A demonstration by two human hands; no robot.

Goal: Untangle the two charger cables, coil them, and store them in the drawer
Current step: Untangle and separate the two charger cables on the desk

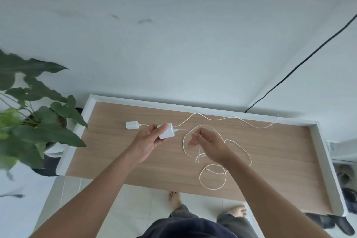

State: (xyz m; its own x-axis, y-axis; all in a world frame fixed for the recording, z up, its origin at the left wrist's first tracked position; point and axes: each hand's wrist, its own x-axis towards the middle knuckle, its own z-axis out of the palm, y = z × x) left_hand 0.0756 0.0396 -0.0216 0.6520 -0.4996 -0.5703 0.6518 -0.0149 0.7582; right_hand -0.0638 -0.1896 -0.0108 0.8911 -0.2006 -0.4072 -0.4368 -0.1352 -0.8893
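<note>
My left hand (pixel 147 142) holds a white charger block (pixel 167 131) above the wooden tabletop (pixel 119 152). Its thin white cable (pixel 184 142) runs right from the block and loops under my right hand (pixel 209 146), whose fingers pinch it just above the table. More of that cable lies in loose loops (pixel 212 177) near the front edge. A second white charger block (pixel 132 124) rests on the table behind my left hand. Its cable (pixel 231 119) trails along the back to the right rim. No drawer is in view.
A potted plant (pixel 38 121) with large green leaves stands at the table's left end. The white raised rim (pixel 321 152) borders the table at the back and sides. A black cord (pixel 301 63) runs down the wall at right. Dark slippers (pixel 328 222) lie on the floor.
</note>
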